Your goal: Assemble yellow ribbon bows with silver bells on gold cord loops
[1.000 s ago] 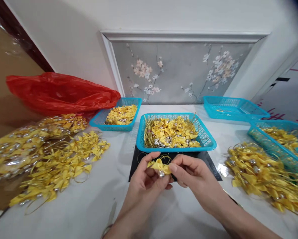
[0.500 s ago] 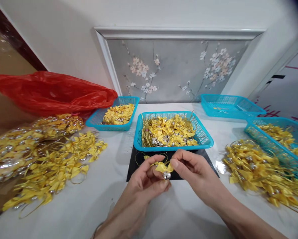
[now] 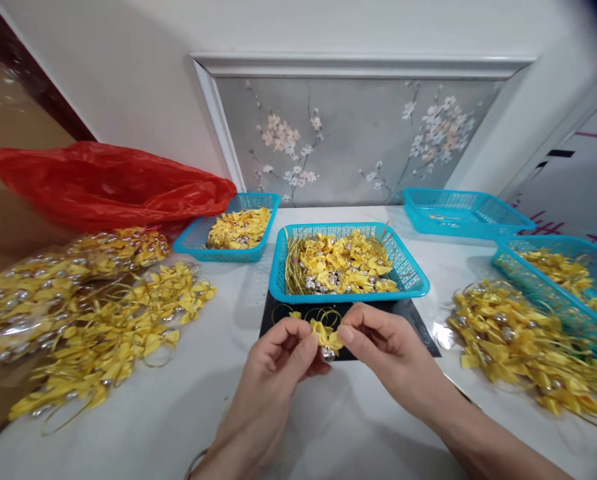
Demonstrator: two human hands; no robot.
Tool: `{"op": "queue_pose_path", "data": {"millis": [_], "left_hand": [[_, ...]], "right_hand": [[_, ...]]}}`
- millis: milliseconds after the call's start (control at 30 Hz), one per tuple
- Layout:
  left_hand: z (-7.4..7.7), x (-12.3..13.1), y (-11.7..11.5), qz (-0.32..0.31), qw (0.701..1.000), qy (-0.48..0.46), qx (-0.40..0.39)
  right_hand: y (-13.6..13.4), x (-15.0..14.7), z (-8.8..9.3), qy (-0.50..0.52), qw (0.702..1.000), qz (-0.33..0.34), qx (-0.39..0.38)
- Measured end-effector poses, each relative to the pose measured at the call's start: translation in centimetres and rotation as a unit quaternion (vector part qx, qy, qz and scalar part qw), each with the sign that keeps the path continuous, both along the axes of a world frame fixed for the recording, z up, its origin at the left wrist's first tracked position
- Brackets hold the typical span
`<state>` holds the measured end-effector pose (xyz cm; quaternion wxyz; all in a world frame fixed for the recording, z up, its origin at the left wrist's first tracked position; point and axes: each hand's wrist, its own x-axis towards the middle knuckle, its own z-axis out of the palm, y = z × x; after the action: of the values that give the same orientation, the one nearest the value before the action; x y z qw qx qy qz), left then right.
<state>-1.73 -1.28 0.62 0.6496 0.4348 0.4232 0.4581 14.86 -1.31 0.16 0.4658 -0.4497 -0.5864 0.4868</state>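
Observation:
Between my two hands is a yellow ribbon bow [image 3: 327,335] with a small silver bell [image 3: 328,354] hanging below it. My left hand [image 3: 283,360] pinches the bow's left side between thumb and forefinger. On the other side, the thumb and fingertips of my right hand [image 3: 383,343] grip the right loop. Thin gold cord loops stand out behind the bow, over a black mat [image 3: 418,320]. Just beyond, a blue basket [image 3: 275,283] holds a heap of similar yellow bows with bells [image 3: 348,260] and gold cords.
On the left lie a loose pile of bows [image 3: 123,327], a clear bag of bows [image 3: 23,307], a red plastic bag [image 3: 113,190] and another blue basket [image 3: 218,255]. To the right are a bow pile [image 3: 518,340], a bow-filled basket [image 3: 538,283] and a blue tray [image 3: 468,230].
My left thumb has moved up from beside the bell onto the bow's left side. The bow and bell have shifted slightly left; my right hand keeps its pinch.

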Motion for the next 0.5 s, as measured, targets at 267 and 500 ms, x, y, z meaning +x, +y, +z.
{"op": "queue_pose_path", "data": {"millis": [267, 500], "left_hand": [[-0.29, -0.43, -0.16, 0.047, 0.998, 0.023, 0.037], [-0.23, -0.09, -0.57, 0.062, 0.974, 0.144, 0.163]], "right_hand": [[-0.18, -0.28, 0.1, 0.015, 0.999, 0.036, -0.034], [-0.29, 0.13, 0.01, -0.043, 0.995, -0.022, 0.085]]}}
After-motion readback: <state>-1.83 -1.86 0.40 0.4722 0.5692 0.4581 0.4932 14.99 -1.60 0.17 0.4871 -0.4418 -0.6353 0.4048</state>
